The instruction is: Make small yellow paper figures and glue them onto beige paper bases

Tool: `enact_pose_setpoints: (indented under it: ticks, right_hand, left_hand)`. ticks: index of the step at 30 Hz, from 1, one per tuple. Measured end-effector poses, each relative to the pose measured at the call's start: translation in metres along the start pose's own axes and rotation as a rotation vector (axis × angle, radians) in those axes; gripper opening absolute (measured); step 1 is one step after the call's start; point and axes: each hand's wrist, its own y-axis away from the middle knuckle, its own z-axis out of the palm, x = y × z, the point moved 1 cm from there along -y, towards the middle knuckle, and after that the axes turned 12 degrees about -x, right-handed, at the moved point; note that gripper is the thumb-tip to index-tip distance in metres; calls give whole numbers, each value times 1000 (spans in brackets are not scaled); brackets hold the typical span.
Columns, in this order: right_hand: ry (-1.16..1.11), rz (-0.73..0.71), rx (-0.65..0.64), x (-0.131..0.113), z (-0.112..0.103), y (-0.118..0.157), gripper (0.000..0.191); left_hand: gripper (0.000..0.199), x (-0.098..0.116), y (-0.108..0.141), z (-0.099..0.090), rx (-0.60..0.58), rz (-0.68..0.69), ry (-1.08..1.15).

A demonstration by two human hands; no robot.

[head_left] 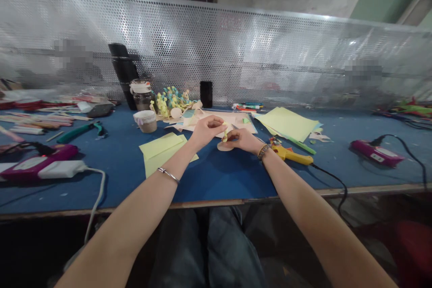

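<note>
Above the middle of the table, a small yellow paper craft piece sits between my hands. My left hand pinches its top with thumb and fingertips. Lower down, my right hand has its fingers closed around the side of the piece. A round beige disc shows just below it, partly covered by the right fingers; whether the two are joined I cannot tell. Yellow paper sheets lie left of my hands. Close to my right wrist is a yellow glue gun with a black cord.
Behind my hands lie paper scraps, a cluster of yellow and blue paper pieces and an upright phone. A cup, jar and black flask stand left. Pliers and purple power strips flank the work area.
</note>
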Motion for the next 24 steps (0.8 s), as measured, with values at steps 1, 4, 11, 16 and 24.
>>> enact_pose_setpoints:
  ticks: [1, 4, 11, 16, 24]
  right_hand:
    - [3, -2, 0, 0, 0, 0, 25]
    - [3, -3, 3, 1, 0, 0, 26]
    - [-2, 8, 0, 1, 0, 0, 25]
    - [18, 11, 4, 3, 0, 0, 24]
    - [13, 15, 1, 0, 0, 0, 25]
  left_hand:
    - [26, 0, 0, 0, -1, 0, 0]
    - [26, 0, 0, 0, -7, 0, 1]
    - [25, -2, 0, -1, -8, 1, -19]
    - [27, 0, 1, -1, -26, -3, -30]
    - [24, -2, -1, -1, -1, 21, -7]
